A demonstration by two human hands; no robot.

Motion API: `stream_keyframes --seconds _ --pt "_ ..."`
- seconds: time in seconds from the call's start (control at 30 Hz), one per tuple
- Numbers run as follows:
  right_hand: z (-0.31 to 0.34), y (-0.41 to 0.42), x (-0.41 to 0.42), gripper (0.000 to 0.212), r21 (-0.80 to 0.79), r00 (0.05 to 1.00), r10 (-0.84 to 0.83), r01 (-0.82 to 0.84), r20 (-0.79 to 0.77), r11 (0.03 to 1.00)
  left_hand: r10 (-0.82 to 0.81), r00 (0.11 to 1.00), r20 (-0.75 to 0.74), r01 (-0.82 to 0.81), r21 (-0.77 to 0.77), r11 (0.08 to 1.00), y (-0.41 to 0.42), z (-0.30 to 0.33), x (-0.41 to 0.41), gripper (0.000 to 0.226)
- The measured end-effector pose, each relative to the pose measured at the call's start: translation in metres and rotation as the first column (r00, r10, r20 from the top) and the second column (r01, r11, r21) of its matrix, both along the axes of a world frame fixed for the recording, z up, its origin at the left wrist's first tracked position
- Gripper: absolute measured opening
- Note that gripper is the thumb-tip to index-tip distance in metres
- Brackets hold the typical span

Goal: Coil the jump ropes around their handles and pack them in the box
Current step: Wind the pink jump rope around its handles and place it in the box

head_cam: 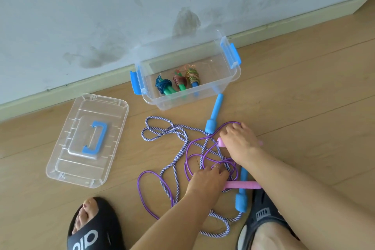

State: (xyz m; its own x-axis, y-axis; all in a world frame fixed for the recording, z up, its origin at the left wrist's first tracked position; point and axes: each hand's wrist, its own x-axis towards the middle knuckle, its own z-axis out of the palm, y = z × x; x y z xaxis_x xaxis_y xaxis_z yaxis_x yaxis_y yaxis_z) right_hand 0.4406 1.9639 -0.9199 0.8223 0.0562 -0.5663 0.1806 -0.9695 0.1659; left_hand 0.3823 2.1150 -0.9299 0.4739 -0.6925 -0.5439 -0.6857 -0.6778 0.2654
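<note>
Two jump ropes lie tangled on the wooden floor: a thin purple rope [150,186] with pink handles and a braided purple-white rope [162,126] with blue foam handles [214,115]. My right hand [239,142] grips one pink handle [220,142]. My left hand [209,178] holds the other pink handle [243,185], fingers among the purple loops. The second blue handle [241,199] lies under that pink one. The clear box [233,75] with blue latches stands by the wall and holds three coiled ropes [178,82].
The box's clear lid [60,158] with a blue carry handle lies on the floor to the left. My sandalled feet [91,225] stand at the bottom on both sides of the ropes. A wall and skirting board run behind the box.
</note>
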Motion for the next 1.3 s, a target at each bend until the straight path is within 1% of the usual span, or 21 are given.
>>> stream_keyframes --seconds 0.1,0.2,0.27,0.33,0.4,0.43,0.5,0.57,0.63,0.73,0.8,0.9,0.97,1.03,1.07,1.1,1.13,1.17,1.2,1.23,1.3 --pt "0.008 -0.004 -0.002 0.043 0.069 0.997 -0.063 0.065 -0.039 0.995 -0.063 0.998 -0.001 0.063 -0.062 0.996 0.003 -0.001 0.006 0.029" --pt "0.022 -0.003 -0.004 0.039 0.234 0.985 -0.164 0.174 -0.059 0.957 -0.095 0.994 0.044 0.100 -0.141 0.985 0.010 0.005 0.013 0.025" --pt "0.032 -0.001 -0.001 0.031 0.326 0.965 -0.233 0.260 -0.122 0.909 -0.107 0.989 0.101 0.124 -0.179 0.976 0.017 0.013 0.017 0.027" --pt "0.050 0.002 0.005 0.023 0.408 0.877 -0.380 0.475 -0.294 0.780 -0.090 0.987 0.136 0.117 -0.206 0.972 0.023 0.026 0.024 0.032" --pt "0.075 0.010 0.013 0.034 0.448 0.728 -0.465 0.680 -0.504 0.580 -0.051 0.984 0.172 0.091 -0.229 0.969 0.031 0.045 0.032 0.035" --pt "0.089 0.015 0.017 0.035 0.454 0.677 -0.457 0.731 -0.577 0.509 -0.040 0.977 0.208 0.093 -0.254 0.963 0.038 0.055 0.038 0.040" --pt "0.117 0.024 0.025 0.032 0.452 0.622 -0.449 0.780 -0.642 0.434 -0.041 0.947 0.317 0.145 -0.311 0.939 0.052 0.079 0.051 0.048" --pt "0.146 0.031 0.028 0.029 0.466 0.574 -0.434 0.818 -0.695 0.337 -0.038 0.904 0.425 0.191 -0.324 0.926 0.067 0.108 0.060 0.044" --pt "0.176 0.037 0.027 0.028 0.492 0.567 -0.373 0.823 -0.734 0.283 0.000 0.860 0.510 0.202 -0.340 0.918 0.082 0.141 0.066 0.039" --pt "0.221 0.051 0.023 0.039 0.521 0.587 -0.275 0.807 -0.762 0.280 0.072 0.824 0.562 0.180 -0.381 0.907 0.103 0.193 0.072 0.038" --pt "0.252 0.064 0.019 0.033 0.559 0.602 -0.293 0.799 -0.743 0.224 0.093 0.816 0.570 0.164 -0.384 0.909 0.115 0.227 0.076 0.034" --pt "0.301 0.089 0.010 0.028 0.681 0.706 -0.305 0.704 -0.639 0.201 0.168 0.795 0.582 0.098 -0.397 0.912 0.132 0.275 0.081 0.033" --pt "0.325 0.104 0.004 0.025 0.724 0.730 -0.296 0.672 -0.615 0.153 0.219 0.754 0.619 0.062 -0.398 0.915 0.140 0.301 0.079 0.033" --pt "0.341 0.115 0.000 0.024 0.743 0.732 -0.303 0.662 -0.611 0.100 0.342 0.710 0.615 -0.068 -0.424 0.903 0.146 0.318 0.077 0.035" --pt "0.348 0.119 -0.001 0.024 0.751 0.729 -0.311 0.657 -0.609 0.071 0.447 0.698 0.560 -0.197 -0.450 0.871 0.146 0.326 0.076 0.036" --pt "0.353 0.122 -0.001 0.023 0.756 0.725 -0.310 0.654 -0.615 0.028 0.572 0.693 0.439 -0.368 -0.466 0.804 0.144 0.335 0.077 0.033" --pt "0.358 0.124 -0.002 0.023 0.758 0.718 -0.299 0.652 -0.628 -0.028 0.690 0.687 0.229 -0.555 -0.447 0.701 0.141 0.344 0.078 0.027" --pt "0.363 0.125 -0.002 0.025 0.755 0.709 -0.285 0.650 -0.645 -0.093 0.766 0.640 -0.061 -0.720 -0.398 0.569 0.139 0.352 0.080 0.019" --pt "0.366 0.125 -0.001 0.027 0.748 0.699 -0.273 0.646 -0.661 -0.155 0.775 0.527 -0.349 -0.842 -0.334 0.423 0.139 0.357 0.081 0.017" --pt "0.369 0.125 -0.002 0.029 0.743 0.695 -0.265 0.637 -0.668 -0.204 0.721 0.416 -0.554 -0.909 -0.269 0.317 0.139 0.363 0.080 0.023" --pt "0.372 0.128 -0.005 0.030 0.753 0.712 -0.246 0.609 -0.658 -0.251 0.541 0.283 -0.792 -0.957 -0.198 0.210 0.144 0.375 0.078 0.033"
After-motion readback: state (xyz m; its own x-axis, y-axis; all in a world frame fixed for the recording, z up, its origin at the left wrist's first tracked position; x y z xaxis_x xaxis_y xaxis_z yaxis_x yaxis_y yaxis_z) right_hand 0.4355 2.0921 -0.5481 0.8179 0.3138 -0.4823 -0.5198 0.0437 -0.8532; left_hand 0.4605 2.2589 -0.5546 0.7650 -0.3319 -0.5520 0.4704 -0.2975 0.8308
